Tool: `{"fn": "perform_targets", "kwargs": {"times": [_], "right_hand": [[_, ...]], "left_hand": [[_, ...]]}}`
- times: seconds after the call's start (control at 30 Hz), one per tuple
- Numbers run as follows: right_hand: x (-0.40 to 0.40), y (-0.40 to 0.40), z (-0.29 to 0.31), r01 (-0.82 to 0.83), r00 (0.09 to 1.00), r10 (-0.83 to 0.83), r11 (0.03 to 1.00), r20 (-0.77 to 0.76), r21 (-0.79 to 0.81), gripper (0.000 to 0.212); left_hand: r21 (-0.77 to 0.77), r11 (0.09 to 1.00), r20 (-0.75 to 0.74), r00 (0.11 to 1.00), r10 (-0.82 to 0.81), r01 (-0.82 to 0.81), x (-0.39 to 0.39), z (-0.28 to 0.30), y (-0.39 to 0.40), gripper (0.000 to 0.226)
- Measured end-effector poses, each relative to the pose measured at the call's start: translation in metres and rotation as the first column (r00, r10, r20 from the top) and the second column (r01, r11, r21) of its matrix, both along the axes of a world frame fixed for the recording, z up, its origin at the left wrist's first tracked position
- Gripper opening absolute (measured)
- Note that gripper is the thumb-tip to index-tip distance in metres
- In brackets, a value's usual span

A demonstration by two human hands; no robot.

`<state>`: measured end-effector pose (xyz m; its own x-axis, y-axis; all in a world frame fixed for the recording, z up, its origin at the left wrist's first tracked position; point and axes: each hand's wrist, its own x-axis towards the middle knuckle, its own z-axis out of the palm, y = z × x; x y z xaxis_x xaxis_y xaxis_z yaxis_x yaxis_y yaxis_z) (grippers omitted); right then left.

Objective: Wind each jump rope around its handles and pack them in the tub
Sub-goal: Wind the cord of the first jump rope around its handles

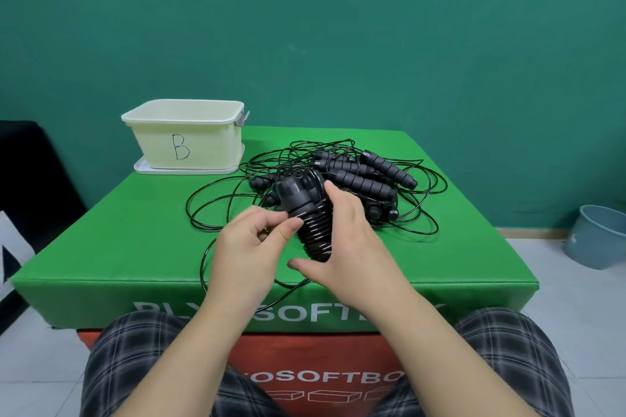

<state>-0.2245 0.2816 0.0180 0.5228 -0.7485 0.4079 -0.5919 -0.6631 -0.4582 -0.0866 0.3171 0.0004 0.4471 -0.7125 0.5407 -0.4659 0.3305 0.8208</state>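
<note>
I see my right hand [342, 240] wrapped around a pair of black jump-rope handles [306, 213] held together, fingers curled behind them and the thumb stretched out low toward 9 o'clock. Black cord is wound in tight turns around the lower part of that pair; the grey-capped ends point up toward 11 o'clock. My left hand [252, 240] sits just beside it at 9 o'clock, thumb and forefinger pinched together right against the wound handles; I cannot tell for certain whether the thin cord is between those fingertips, though a loose run of cord [203, 267] curves down from under that hand and over the front edge of the green padded box [135, 240].

The rest of the ropes lie in a tangled pile [359, 173] at 1 o'clock from my hands, several ribbed black handles lying together with loops of cord spreading out around them on the green top.

The cream tub [184, 132], marked with a hand-drawn B, stands on its lid at 10 o'clock, at the far left corner of the box, well apart from my hands. From this angle I cannot see its bottom.

A grey-blue bucket [596, 237] stands on the tiled floor at 3 o'clock, against the teal wall.
</note>
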Motion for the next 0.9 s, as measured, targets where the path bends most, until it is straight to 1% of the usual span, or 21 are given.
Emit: {"fn": "perform_targets", "kwargs": {"times": [0.07,0.1,0.13,0.17,0.27,0.33,0.37,0.43,0.47,0.53,0.57,0.63,0.67,0.73,0.8,0.83,0.9], "right_hand": [[0.001,-0.003,-0.001,0.039,0.999,-0.04,0.998,-0.013,-0.05,0.11],[0.002,-0.003,-0.001,0.059,0.998,-0.059,0.996,-0.012,-0.063,0.108],[0.002,-0.004,-0.001,0.077,0.997,-0.078,0.995,-0.007,-0.066,0.105],[0.001,-0.004,-0.001,0.089,0.996,-0.089,0.994,0.001,-0.066,0.1],[-0.005,-0.007,-0.001,0.089,0.995,-0.087,0.995,0.045,-0.045,0.09],[-0.009,-0.009,0.0,0.068,0.991,-0.07,0.997,0.116,0.021,0.089],[-0.011,-0.009,0.001,0.057,0.984,-0.07,0.995,0.165,0.079,0.087],[-0.014,-0.008,0.004,0.03,0.968,-0.083,0.976,0.239,0.217,0.078],[-0.015,-0.006,0.005,0.012,0.967,-0.079,0.964,0.243,0.266,0.073],[-0.014,-0.004,0.005,-0.023,0.967,-0.059,0.95,0.25,0.313,0.066],[-0.012,-0.003,0.004,-0.037,0.963,-0.053,0.945,0.265,0.325,0.065],[-0.01,-0.002,0.004,-0.069,0.94,-0.062,0.929,0.335,0.363,0.063],[-0.009,-0.002,0.003,-0.088,0.922,-0.073,0.917,0.38,0.39,0.063],[-0.009,-0.002,0.005,-0.14,0.9,-0.064,0.894,0.431,0.425,0.064],[-0.01,-0.001,0.006,-0.229,0.872,-0.027,0.86,0.49,0.456,0.058],[-0.011,0.0,0.006,-0.278,0.848,-0.015,0.838,0.53,0.469,0.055],[-0.011,0.0,0.007,-0.352,0.805,-0.007,0.8,0.594,0.486,0.051]], "left_hand": [[-0.022,1.0,0.093,0.996,-0.008,0.01,0.0,0.0,0.0,0.018],[-0.035,0.999,0.15,0.989,-0.013,0.018,0.0,-0.001,-0.001,0.014],[-0.041,0.999,0.2,0.98,-0.023,0.032,-0.001,-0.002,-0.001,0.009],[-0.046,0.998,0.24,0.97,-0.035,0.047,-0.001,-0.003,-0.002,0.011],[-0.052,0.99,0.29,0.95,-0.112,0.133,0.002,-0.005,-0.003,0.015],[-0.038,0.978,0.314,0.931,-0.185,0.207,0.009,-0.007,-0.003,0.015],[-0.016,0.974,0.323,0.923,-0.208,0.225,0.014,-0.01,-0.004,0.015],[0.032,0.98,0.345,0.918,-0.197,0.198,0.022,-0.016,-0.005,0.014],[0.054,0.984,0.357,0.917,-0.178,0.17,0.024,-0.019,-0.005,0.017],[0.079,0.988,0.385,0.911,-0.15,0.129,0.024,-0.026,-0.005,0.026],[0.087,0.987,0.384,0.91,-0.156,0.133,0.022,-0.027,-0.006,0.026],[0.103,0.981,0.324,0.927,-0.192,0.167,0.022,-0.033,-0.009,0.026],[0.112,0.975,0.259,0.942,-0.215,0.192,0.023,-0.036,-0.012,0.03],[0.121,0.955,0.075,0.957,-0.281,0.271,0.025,-0.041,-0.015,0.042],[0.081,0.926,-0.11,0.927,-0.359,0.368,0.022,-0.038,-0.015,0.053],[0.05,0.91,-0.193,0.898,-0.395,0.411,0.019,-0.035,-0.015,0.063],[0.023,0.876,-0.317,0.834,-0.451,0.482,0.017,-0.03,-0.016,0.077]]}}
